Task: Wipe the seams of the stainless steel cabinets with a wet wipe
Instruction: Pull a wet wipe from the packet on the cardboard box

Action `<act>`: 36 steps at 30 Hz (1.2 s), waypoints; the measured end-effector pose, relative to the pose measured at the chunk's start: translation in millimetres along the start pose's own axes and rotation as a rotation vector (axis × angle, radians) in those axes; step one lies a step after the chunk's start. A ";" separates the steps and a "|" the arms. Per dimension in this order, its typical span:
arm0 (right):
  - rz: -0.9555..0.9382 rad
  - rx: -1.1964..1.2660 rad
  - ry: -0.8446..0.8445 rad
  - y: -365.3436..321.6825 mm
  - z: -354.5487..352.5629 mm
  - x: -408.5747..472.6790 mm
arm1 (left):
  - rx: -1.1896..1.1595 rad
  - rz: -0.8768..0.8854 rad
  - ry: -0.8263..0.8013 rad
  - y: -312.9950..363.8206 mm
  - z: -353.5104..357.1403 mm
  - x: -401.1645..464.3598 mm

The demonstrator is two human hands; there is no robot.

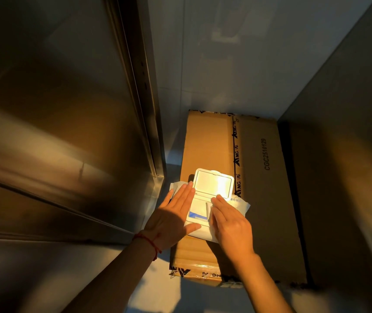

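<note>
A: Quick count, what's in view?

B: 2 hands, 1 wet wipe pack point(203, 208), 1 cardboard box point(257, 193), 1 steel cabinet point(56, 132) on the left w/ its vertical seam point(144, 91) running down the edge.

A: Where's the pack?

B: Lying on the box, near its left side, just beside the cabinet's lower corner. 1 flip lid point(214, 182), standing open, white inside.

A: Left hand?

B: Left hand point(176, 215) lies flat on the pack's left part, fingers straight & close together, thumb out toward the opening. Pressing, not gripping. 1 red string point(151, 241) round that wrist.

A: Right hand?

B: Right hand point(230, 222) is at the opening; fingertips pinch 1 wet wipe point(209, 211), a white strip sticking up out of the pack. Fingers bent a bit over it.

A: Anything else?

B: 1 grey wall point(225, 53) behind the box, 1 dark panel point(349, 109) at right. Box has printed tape & a code, CGC2510129.
</note>
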State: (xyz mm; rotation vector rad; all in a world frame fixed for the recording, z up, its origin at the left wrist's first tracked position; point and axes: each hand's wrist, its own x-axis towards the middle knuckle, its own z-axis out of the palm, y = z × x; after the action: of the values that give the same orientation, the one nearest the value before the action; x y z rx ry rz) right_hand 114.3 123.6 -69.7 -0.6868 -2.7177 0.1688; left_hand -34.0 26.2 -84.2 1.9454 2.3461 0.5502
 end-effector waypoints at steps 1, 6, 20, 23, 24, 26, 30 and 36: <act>-0.010 -0.005 0.006 3.4 -0.9 -1.8 | -0.006 -0.003 -0.002 -0.6 0.2 0.1; -0.046 -0.012 -0.011 14.5 -5.0 -7.7 | -0.009 0.006 0.000 -0.1 -1.0 0.3; -0.180 0.005 -0.096 23.4 -20.4 -4.4 | 0.015 0.019 0.007 1.4 -5.5 -0.7; -0.195 0.057 -0.045 28.5 -19.1 -2.9 | 0.018 0.012 0.007 1.2 -5.9 -0.4; -0.213 0.068 -0.018 29.7 -18.8 -3.5 | 0.017 0.009 0.005 1.3 -5.9 -1.0; -0.239 0.067 -0.032 34.9 -16.9 -4.6 | 0.008 0.003 0.000 1.6 -5.4 -2.1; -0.248 0.111 -0.050 44.9 -18.6 -5.3 | 0.004 -0.001 -0.005 1.7 -4.9 -2.5; -0.421 0.026 -0.068 53.7 -30.4 0.4 | 0.008 0.001 0.000 1.5 -6.2 -2.7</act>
State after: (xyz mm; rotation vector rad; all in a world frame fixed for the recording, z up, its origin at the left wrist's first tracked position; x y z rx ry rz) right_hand 148.1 171.9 -51.4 -0.0921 -2.8454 0.1260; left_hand -33.6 22.3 -78.5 1.9506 2.3509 0.5421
